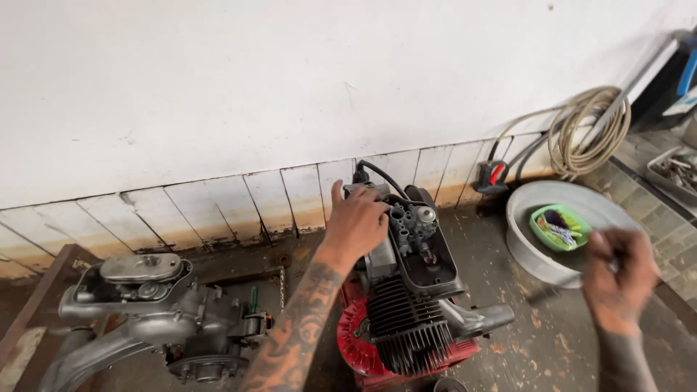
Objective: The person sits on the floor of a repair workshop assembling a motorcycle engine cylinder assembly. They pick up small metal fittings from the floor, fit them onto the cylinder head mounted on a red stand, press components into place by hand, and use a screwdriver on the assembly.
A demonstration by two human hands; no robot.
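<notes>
A small engine (410, 290) with black cooling fins and a red fan housing stands on the floor, its open top showing valve parts. My left hand (356, 221) rests on the engine's upper left side, fingers bent over its edge. My right hand (617, 276), blurred, is raised to the right of the engine, fingers closed around a thin dark tool (544, 292) that points toward the engine.
A second grey engine casing (156, 312) lies at the left. A round metal basin (530, 239) holding a green tray (559, 226) sits at the right. A coiled hose (588, 131) hangs by the white wall. A tray of tools (675, 170) is at the far right.
</notes>
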